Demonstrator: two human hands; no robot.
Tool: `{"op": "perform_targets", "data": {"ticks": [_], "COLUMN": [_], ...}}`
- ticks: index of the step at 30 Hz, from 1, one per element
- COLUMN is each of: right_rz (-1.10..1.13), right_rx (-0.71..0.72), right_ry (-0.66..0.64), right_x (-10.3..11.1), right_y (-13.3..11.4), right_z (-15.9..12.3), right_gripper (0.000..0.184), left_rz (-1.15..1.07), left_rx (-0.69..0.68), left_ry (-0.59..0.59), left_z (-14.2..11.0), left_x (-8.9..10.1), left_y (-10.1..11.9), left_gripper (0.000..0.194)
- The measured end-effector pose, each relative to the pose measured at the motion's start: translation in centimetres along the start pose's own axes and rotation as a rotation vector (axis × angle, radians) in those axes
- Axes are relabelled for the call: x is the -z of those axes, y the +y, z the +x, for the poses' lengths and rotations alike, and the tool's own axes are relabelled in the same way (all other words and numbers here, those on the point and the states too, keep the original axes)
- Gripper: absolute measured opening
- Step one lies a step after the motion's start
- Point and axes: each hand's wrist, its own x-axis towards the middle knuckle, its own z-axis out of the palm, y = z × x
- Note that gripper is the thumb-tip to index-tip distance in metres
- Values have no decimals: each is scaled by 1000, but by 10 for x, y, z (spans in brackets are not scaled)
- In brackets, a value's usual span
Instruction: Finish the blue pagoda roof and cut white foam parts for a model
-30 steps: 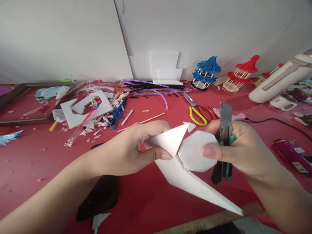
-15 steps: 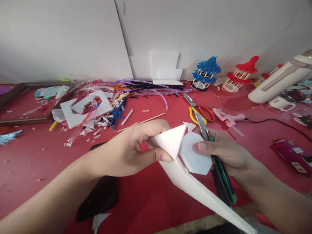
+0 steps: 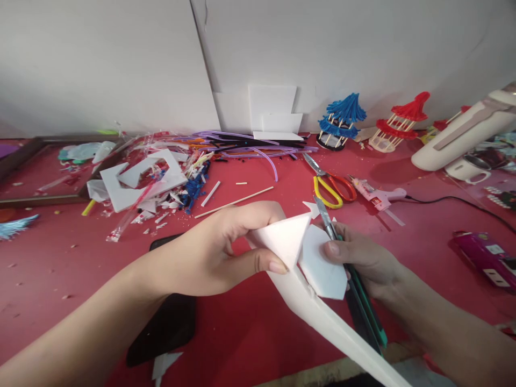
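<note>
My left hand [image 3: 242,236] pinches a white foam board offcut [image 3: 284,236] between thumb and fingers. From its pointed top, a long narrow strip runs down past the table's front edge. Close beside it, my right hand [image 3: 366,260] grips a many-sided white foam board piece [image 3: 320,260], thumb on its face. That same hand also holds a green and black utility knife [image 3: 365,306], its blade out and pointing up and away. Whether the two foam pieces touch is hard to tell. A small pointed white scrap [image 3: 312,208] shows just beyond the blade.
Yellow and red-handled scissors [image 3: 328,188] and a pink glue gun [image 3: 377,194] lie beyond my right hand. Farther back stand a blue-roofed model [image 3: 341,123] and a red-roofed one [image 3: 399,126]. Foam scraps [image 3: 169,172] pile up at left. Under my left forearm lies a black phone-like slab [image 3: 169,328].
The many-sided foam piece has dropped slightly and tilted, away from its earlier angle. The knife blade has swung a little left and down. My left hand and the offcut shifted slightly.
</note>
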Motion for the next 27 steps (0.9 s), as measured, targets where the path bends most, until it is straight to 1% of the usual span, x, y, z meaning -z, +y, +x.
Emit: {"op": "perform_targets", "data": {"ticks": [6, 13, 22, 27], "right_rz": [25, 66, 116, 109], "right_rx": [-1, 2, 36, 30], "right_ry": [-47, -78, -108, -159], "right_x": [2, 2, -3, -3], "right_y": [4, 6, 4, 6], "right_z": [1, 2, 2, 2], "right_gripper": [44, 43, 41, 39], "left_rz": [6, 8, -2, 12], "left_rx": [36, 24, 22, 9], "left_ry": [-9, -9, -5, -19], "left_z": [-1, 0, 1, 2], "left_x": [0, 0, 0, -1], "left_y": [3, 2, 3, 4], "left_gripper": [9, 10, 10, 8]}}
